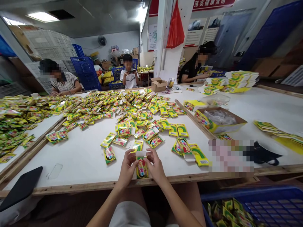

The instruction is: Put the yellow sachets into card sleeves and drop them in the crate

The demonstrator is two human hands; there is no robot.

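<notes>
Between my two hands, close to the table's front edge, is a small yellow and green printed box (142, 167) with its white top flap (141, 154) standing up. My left hand (129, 165) grips the box's left side, thumb on the printed front and fingers behind the flap. On the right side my right hand (155, 165) holds it the same way. Just beyond my fingers lies another small box (137, 145). More of these boxes (151, 134) are scattered ahead, some with white flaps open.
A large heap of small packets (106, 102) spreads across the table's back and left. Wooden strips (196, 121) divide the tabletop. To the right stand an open carton (222, 126) and stacked display boxes (241, 80). A blue crate (272, 201) holding packets sits lower right. Three other people are beyond.
</notes>
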